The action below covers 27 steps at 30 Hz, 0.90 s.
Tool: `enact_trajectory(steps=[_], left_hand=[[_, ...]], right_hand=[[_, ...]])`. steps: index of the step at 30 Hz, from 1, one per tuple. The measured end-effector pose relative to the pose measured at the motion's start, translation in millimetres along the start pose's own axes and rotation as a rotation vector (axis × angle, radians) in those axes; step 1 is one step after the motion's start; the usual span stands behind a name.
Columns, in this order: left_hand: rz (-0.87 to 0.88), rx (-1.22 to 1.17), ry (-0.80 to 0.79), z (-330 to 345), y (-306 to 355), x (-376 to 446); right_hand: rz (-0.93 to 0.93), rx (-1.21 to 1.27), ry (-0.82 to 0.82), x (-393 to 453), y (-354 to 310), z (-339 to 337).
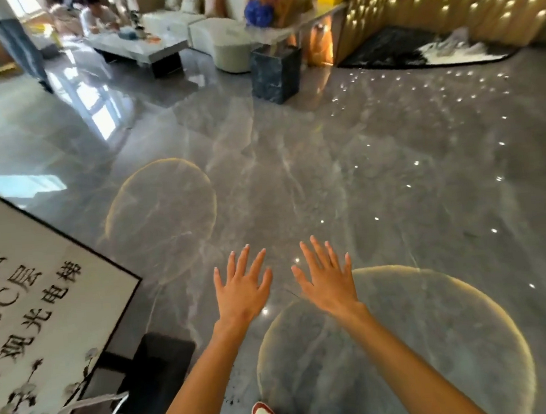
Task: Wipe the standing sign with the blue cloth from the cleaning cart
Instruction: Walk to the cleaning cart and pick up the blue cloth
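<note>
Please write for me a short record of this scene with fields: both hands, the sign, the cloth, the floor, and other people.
left hand: left hand open, fingers spread, held out over the floor, holding nothing
right hand: right hand open, fingers spread, holding nothing
sign: standing sign at the left edge, white with black frame and black characters, not touched
cloth: no blue cloth or cart in view
floor: glossy grey floor with light reflections
people: a seated person at a low table, far back

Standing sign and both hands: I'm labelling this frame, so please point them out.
standing sign (44, 287), head view, white printed face.
left hand (242, 293), head view, back of hand.
right hand (330, 283), head view, back of hand.
</note>
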<state>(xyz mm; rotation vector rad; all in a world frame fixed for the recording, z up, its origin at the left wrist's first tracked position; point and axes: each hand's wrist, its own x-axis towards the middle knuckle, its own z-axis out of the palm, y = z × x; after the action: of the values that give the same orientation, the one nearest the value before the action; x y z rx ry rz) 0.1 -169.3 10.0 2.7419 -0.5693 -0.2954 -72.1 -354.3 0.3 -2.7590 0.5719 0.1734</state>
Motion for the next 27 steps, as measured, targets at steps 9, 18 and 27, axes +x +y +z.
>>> enact_trajectory(steps=[9,18,27], left_hand=[[0.214,0.024,-0.071,41.2,116.9,-24.8],[0.42,0.062,-0.134,97.9,238.3,-94.6],[0.628,0.087,-0.19,142.6,335.2,-161.4]], right_hand=[[0.212,0.114,0.068,-78.7,114.9,-24.0],[0.424,0.15,0.143,-193.7,232.1,-40.8],[0.637,0.148,0.29,-306.3,309.6,-51.4]])
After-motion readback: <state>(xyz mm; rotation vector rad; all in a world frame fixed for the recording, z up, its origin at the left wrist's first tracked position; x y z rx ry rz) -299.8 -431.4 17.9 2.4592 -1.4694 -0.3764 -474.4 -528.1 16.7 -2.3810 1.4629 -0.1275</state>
